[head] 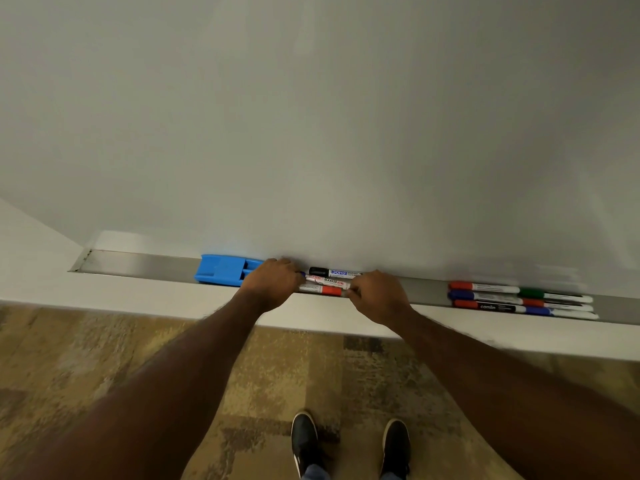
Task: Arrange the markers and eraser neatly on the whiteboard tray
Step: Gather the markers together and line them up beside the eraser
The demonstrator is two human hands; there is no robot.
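Observation:
A blue eraser (223, 270) lies on the grey metal whiteboard tray (138, 265), left of centre. Just right of it, three markers lie side by side: a black-capped one (334, 272) at the back, a white one labelled MARKER (327, 281) in the middle, and a red-capped one (322, 290) at the front. My left hand (273, 284) covers their left ends and my right hand (379, 294) their right ends, fingers curled on the bundle. Further right, several red, blue and green markers (519, 299) lie in neat rows.
The whiteboard (311, 133) rises directly behind the tray. A white ledge (138, 292) runs along the tray's front. Below are patterned carpet (104, 358) and my two dark shoes (349, 445). The tray's left end (83, 261) is bare metal.

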